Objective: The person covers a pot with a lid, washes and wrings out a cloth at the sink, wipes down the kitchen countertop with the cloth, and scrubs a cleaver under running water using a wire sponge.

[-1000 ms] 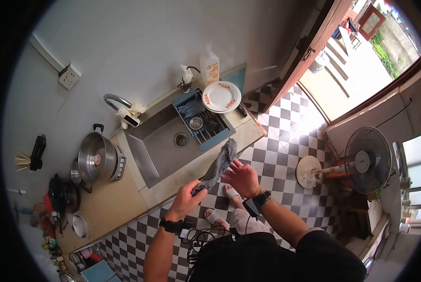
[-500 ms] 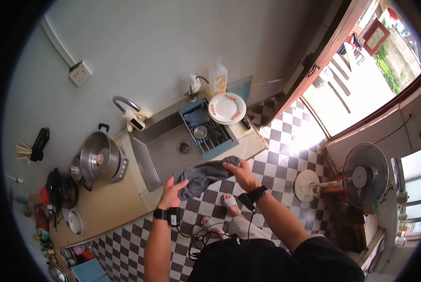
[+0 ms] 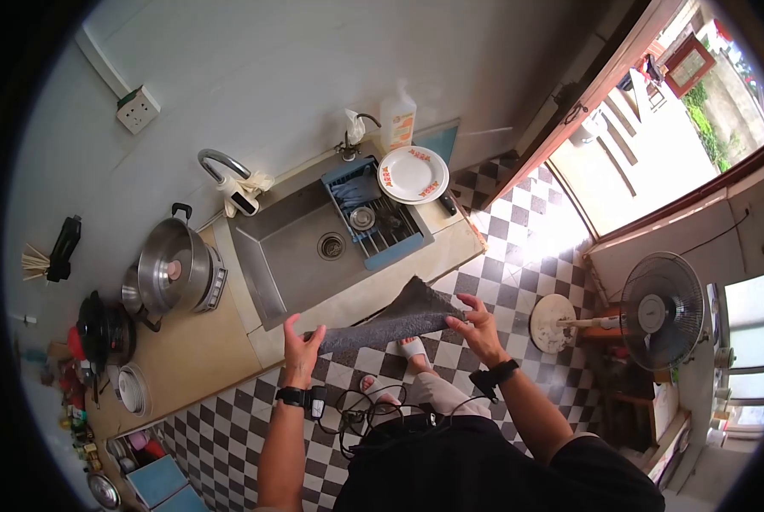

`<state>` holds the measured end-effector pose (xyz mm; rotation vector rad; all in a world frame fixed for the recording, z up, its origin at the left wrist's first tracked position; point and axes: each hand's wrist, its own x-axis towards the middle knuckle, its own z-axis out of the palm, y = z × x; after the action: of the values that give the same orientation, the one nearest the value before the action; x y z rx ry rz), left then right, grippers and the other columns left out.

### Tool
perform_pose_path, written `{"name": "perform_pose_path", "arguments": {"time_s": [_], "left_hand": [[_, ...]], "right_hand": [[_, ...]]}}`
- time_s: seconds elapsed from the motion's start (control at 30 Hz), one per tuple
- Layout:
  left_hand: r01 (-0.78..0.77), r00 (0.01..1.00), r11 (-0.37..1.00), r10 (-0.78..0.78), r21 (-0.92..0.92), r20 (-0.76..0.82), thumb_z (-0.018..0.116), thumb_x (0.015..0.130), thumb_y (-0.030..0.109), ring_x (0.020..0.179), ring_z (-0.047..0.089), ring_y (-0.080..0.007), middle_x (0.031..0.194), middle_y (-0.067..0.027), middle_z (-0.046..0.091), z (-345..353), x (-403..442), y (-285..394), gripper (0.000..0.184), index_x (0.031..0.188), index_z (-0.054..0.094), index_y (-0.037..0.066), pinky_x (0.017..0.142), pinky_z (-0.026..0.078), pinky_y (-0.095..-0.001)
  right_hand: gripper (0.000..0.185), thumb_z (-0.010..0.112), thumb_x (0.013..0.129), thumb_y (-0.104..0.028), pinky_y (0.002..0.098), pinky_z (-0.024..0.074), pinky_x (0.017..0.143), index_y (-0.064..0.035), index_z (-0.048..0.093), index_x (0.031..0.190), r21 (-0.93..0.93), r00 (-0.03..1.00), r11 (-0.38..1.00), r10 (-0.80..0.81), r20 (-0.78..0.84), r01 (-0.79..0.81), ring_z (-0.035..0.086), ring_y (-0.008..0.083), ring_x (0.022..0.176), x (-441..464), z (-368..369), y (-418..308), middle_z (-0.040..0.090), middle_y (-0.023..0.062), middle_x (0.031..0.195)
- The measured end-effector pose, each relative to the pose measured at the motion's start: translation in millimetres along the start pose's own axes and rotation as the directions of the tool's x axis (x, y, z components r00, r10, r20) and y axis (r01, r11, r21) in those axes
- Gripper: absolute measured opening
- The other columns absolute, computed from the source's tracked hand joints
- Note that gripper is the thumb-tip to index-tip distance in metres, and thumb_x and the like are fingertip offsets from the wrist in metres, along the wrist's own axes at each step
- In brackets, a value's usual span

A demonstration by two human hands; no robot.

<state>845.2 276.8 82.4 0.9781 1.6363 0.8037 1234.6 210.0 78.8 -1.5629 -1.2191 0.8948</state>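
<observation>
A dark grey cloth [image 3: 390, 328] is stretched between my two hands in front of the counter's near edge. My left hand [image 3: 300, 348] pinches its left end, the thumb and fingers pressed together at the edge. At the right end, my right hand [image 3: 478, 331] grips the cloth between thumb and fingers. One corner of the cloth sticks up toward the sink [image 3: 301, 256], with the lower edge pulled nearly straight. Beyond it, a blue rack [image 3: 397, 249] spans the sink's right side, holding a blue cloth and a small metal strainer.
White plates [image 3: 414, 175] and a plastic bottle [image 3: 397, 119] stand right of the faucet area. A steel pot [image 3: 173, 266], a black cooker [image 3: 104, 331] and stacked bowls [image 3: 133, 390] line the left counter. A standing fan [image 3: 653, 313] is at the right, near the open door [image 3: 570, 115].
The cloth went from bunched to spread out between my hands. My right hand first took hold of it, then moved right, while my left hand moved slightly left.
</observation>
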Motion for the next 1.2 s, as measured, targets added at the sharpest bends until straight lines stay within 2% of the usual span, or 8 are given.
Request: {"name": "perform_pose_path", "arguments": {"time_s": [0.07,0.13,0.3,0.6,0.77,0.9,0.97,1.2], "left_hand": [[-0.020,0.989,1.000,0.023,-0.019,0.144,0.085,0.084,0.028,0.096,0.066,-0.0209,0.108,-0.0139,0.065,7,-4,11,0.064,0.135,0.054,0.006,0.083,0.055,-0.0352],[-0.352,0.876,0.760,0.063,0.546,0.478,0.088,0.078,0.025,0.094,0.066,-0.0300,0.106,-0.0166,0.064,18,-7,34,0.049,0.119,0.069,0.006,0.085,0.055,-0.0411],[-0.627,0.777,0.428,0.404,0.651,0.483,0.081,0.075,0.011,0.127,0.048,-0.0334,0.128,-0.0146,0.060,78,26,62,0.020,0.094,0.076,0.006,0.103,0.043,-0.0448],[-0.936,0.288,0.104,0.777,0.337,0.559,0.070,0.074,0.000,0.115,0.062,-0.0240,0.102,-0.0048,0.072,200,86,163,0.022,0.095,0.072,0.004,0.101,0.045,-0.0433],[-0.895,0.435,0.147,0.497,0.421,0.751,0.067,0.080,0.005,0.124,0.057,-0.0293,0.128,-0.0115,0.063,237,134,88,0.037,0.117,0.067,0.003,0.108,0.041,-0.0437],[-0.835,0.547,0.165,0.338,0.525,0.766,0.069,0.088,0.022,0.142,0.041,-0.0302,0.153,-0.0149,0.044,273,131,54,0.056,0.139,0.055,0.006,0.117,0.033,-0.0451],[-0.862,0.506,0.109,0.230,0.494,0.832,0.067,0.092,0.032,0.152,0.024,-0.0333,0.165,-0.0173,0.023,288,137,36,0.072,0.153,0.039,0.006,0.122,0.026,-0.0469],[-0.841,0.542,0.141,0.194,0.523,0.818,0.066,0.092,0.031,0.153,0.024,-0.0329,0.165,-0.0175,0.025,276,114,20,0.068,0.149,0.044,0.001,0.123,0.025,-0.0471]], "right_hand": [[0.034,0.085,0.084,-0.022,0.0300,0.0484,0.079,0.0014,0.065,0.068,0.102,0.999,0.994,0.028,0.039,-0.032,0.060,0.0126,0.089,-5,-13,-2,0.068,0.0079,0.101],[0.029,0.087,0.081,-0.018,0.0271,0.0469,0.067,-0.0006,0.067,0.070,0.285,0.876,0.834,0.408,0.256,-0.472,0.058,0.0098,0.074,-6,-24,2,0.068,0.0014,0.082],[0.018,0.084,0.080,-0.009,0.0257,0.0470,0.062,-0.0001,0.069,0.083,0.169,0.907,0.894,0.392,0.157,-0.415,0.058,0.0073,0.069,10,-51,29,0.067,0.0000,0.074],[0.016,0.077,0.083,-0.005,0.0273,0.0503,0.072,0.0023,0.066,0.092,0.088,0.920,0.996,0.043,-0.390,-0.009,0.061,0.0085,0.078,77,-134,7,0.070,0.0025,0.083],[0.038,0.070,0.089,-0.027,0.0450,0.0472,0.096,-0.0003,0.063,0.115,-0.386,0.901,0.876,0.113,-0.419,-0.290,0.061,0.0370,0.110,109,-122,82,0.066,0.0202,0.116],[0.053,0.069,0.090,-0.028,0.0514,0.0341,0.114,-0.0053,0.055,0.136,-0.613,0.944,0.786,-0.134,-0.302,-0.084,0.043,0.0391,0.138,151,-66,113,0.050,0.0215,0.145],[0.059,0.066,0.092,-0.027,0.0546,0.0233,0.121,-0.0079,0.049,0.146,-0.683,0.983,0.708,-0.154,0.097,0.179,0.028,0.0400,0.149,168,-44,123,0.037,0.0191,0.158],[0.052,0.061,0.095,-0.025,0.0580,0.0268,0.118,-0.0047,0.053,0.142,-0.689,0.988,0.711,-0.064,0.138,0.143,0.043,0.0387,0.141,110,0,133,0.042,0.0215,0.154]]}}
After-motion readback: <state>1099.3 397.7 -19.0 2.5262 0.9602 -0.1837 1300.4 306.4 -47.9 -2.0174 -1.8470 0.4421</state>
